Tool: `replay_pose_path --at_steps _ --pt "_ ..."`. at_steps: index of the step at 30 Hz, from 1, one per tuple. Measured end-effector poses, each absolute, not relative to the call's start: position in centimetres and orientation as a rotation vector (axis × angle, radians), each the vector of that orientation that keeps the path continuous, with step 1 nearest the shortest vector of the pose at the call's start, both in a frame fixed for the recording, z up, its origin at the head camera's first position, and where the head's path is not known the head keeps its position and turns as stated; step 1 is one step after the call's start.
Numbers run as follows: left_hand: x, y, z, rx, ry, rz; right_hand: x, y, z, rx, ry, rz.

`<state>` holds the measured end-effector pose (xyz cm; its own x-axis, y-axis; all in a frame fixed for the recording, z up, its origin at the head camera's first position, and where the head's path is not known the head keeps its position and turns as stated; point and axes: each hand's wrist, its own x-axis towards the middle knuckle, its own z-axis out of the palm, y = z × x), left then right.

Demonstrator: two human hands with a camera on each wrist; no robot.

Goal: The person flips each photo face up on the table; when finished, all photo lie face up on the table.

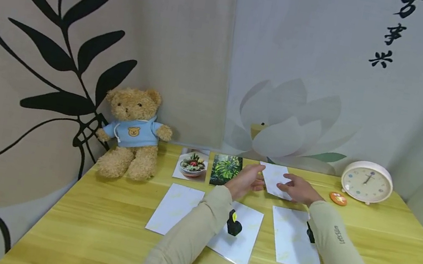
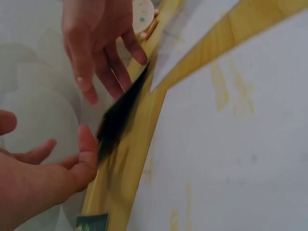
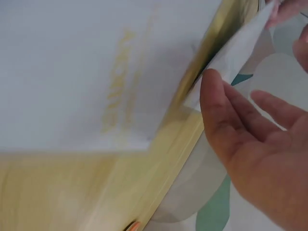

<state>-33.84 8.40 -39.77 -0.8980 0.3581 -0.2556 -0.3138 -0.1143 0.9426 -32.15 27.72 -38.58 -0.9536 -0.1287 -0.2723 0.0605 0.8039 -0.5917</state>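
A small photo card [image 1: 273, 179] is tilted up between both hands at the back of the table. Its white back faces the head view, and its dark green picture side [image 2: 120, 113] shows in the left wrist view. At the card's left edge, my left hand [image 1: 245, 181] has its fingertips. My right hand [image 1: 299, 189] pinches the opposite edge, its thumb [image 3: 214, 89] lying against the white side. Two picture cards stand in line to the left, one of a succulent bowl [image 1: 192, 165] and one of green leaves [image 1: 226, 170].
Three larger white sheets lie nearer: a left sheet [image 1: 174, 209], a middle sheet [image 1: 240, 243] and a right sheet [image 1: 293, 242]. Black pieces rest on two of them, including a black piece [image 1: 234, 228] under the left forearm. A teddy bear [image 1: 132, 133], clock [image 1: 367, 182] and orange disc [image 1: 338, 198] flank them.
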Motion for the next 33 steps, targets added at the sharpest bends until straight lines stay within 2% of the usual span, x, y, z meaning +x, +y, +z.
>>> replay_pose_path --at_steps 7,21,33 --pt "-34.1 7.7 -40.2 0.208 1.794 2.1 -31.7 26.2 -38.0 -0.087 2.747 -0.978" --pt "-34.0 8.2 -40.0 0.24 2.004 2.19 -31.6 24.5 -37.7 -0.058 2.698 -1.177" --pt "-33.4 8.6 -39.4 0.271 2.016 2.002 -31.8 26.6 -37.4 -0.13 2.4 -1.556"
